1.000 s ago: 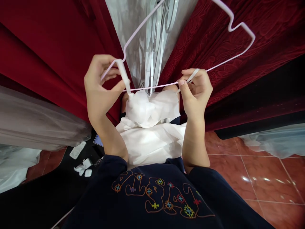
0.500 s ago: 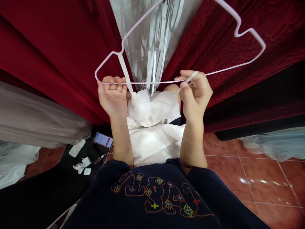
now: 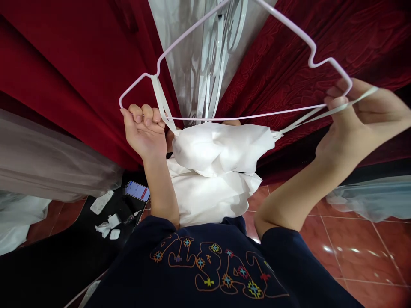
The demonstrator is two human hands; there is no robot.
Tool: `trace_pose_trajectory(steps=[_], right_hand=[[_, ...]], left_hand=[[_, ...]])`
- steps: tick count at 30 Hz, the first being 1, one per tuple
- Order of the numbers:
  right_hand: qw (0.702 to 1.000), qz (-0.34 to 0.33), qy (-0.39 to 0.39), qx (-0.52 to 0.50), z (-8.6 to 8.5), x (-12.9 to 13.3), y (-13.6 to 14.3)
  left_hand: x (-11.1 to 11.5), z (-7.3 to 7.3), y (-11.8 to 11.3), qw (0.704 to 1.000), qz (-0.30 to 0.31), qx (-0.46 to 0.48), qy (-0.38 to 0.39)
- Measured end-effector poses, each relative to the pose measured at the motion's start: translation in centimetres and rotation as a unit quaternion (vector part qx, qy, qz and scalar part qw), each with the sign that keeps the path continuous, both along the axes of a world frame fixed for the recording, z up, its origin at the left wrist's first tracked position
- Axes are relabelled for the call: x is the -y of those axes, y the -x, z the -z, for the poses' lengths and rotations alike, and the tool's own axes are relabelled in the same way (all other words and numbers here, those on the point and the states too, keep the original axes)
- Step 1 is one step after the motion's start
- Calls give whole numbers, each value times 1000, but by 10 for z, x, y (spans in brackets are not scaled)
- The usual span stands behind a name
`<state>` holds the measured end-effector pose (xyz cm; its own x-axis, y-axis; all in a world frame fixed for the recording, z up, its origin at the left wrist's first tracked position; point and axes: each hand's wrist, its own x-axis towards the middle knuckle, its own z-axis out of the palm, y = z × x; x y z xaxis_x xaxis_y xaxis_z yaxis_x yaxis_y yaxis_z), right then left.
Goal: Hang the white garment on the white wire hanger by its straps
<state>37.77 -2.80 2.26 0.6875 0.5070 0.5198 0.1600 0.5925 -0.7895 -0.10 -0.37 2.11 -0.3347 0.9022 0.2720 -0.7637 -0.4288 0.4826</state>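
Note:
A pale lilac clothes hanger [image 3: 186,33] spans the space in front of me, its top cut off by the frame edge. My left hand [image 3: 146,130] has its fingers curled round the hanger's lower left corner. On that side, one thin strap [image 3: 159,96] of a white garment [image 3: 221,147] hangs in the hanger's notch. At the lower right corner, my right hand [image 3: 356,107] grips the hanger between thumb and fingers, with the other strap [image 3: 359,97] looped over it and pulled taut. The garment's body droops below the bar onto my lap.
Dark red curtains [image 3: 80,64] hang on both sides, with sheer grey fabric [image 3: 180,55] and white metalwork between. At lower left, a black surface [image 3: 64,256] bears a lit phone [image 3: 138,191], a white charger [image 3: 114,220] and small white items. Red floor tiles [image 3: 362,244] lie at right.
My right hand has moved right along the bar to the hanger's corner, drawing the right strap out with it. The hanger has shifted slightly left, and the left strap stays in its notch.

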Motion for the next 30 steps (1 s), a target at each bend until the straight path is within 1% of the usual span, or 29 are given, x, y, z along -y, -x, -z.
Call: trace_pose_trajectory(steps=[2, 4, 6, 8, 10, 12, 14, 16, 17, 19, 21, 22, 23, 24, 25, 27, 29, 30], right_hand=[[996, -69, 2, 50, -11, -6, 0], [985, -124, 0, 118, -24, -9, 5], [968, -152, 17, 199, -39, -7, 13], [954, -146, 50, 256, -55, -3, 23], [945, -128, 95, 285, -68, 0, 33], [937, -119, 128, 302, -76, 1, 40], [927, -123, 135, 328, -80, -1, 46], [917, -120, 106, 365, -77, -3, 50], [915, -112, 75, 380, -74, -4, 52], [919, -79, -10, 387, -64, -4, 59], [926, -41, -104, 360, -52, -1, 71], [929, -23, -140, 341, -46, 2, 79], [932, -14, -164, 322, -40, 4, 87], [935, -17, -177, 308, -34, 7, 95], [936, -36, -173, 305, -28, 8, 104], [927, -109, -121, 338, -17, 11, 118], [891, -186, -44, 412, -7, 11, 128], [871, -203, -13, 446, -3, 11, 133]], left_hand=[[-1, 0, 1, 1000, 10, 15, 5], [-1, 1, 3, 1000, 20, 13, 5], [-1, 3, 5, 1000, 22, -10, 1], [-2, 5, 7, 999, 11, -40, -8], [-3, 9, 8, 998, 4, -65, -26], [-5, 12, 10, 995, 6, -86, -45], [-7, 15, 12, 992, 12, -109, -60], [-7, 17, 13, 989, 17, -129, -68], [-7, 17, 14, 988, 17, -137, -69], [-5, 17, 14, 987, 10, -149, -66], [-4, 16, 13, 986, 0, -160, -57], [-3, 15, 13, 985, -4, -165, -52], [-2, 15, 12, 984, -9, -170, -47], [-2, 14, 11, 983, -13, -177, -42], [-1, 13, 11, 982, -17, -183, -37], [0, 11, 10, 981, -20, -190, -31], [2, 9, 8, 983, -24, -182, -23], [3, 8, 7, 984, -29, -174, -17]])
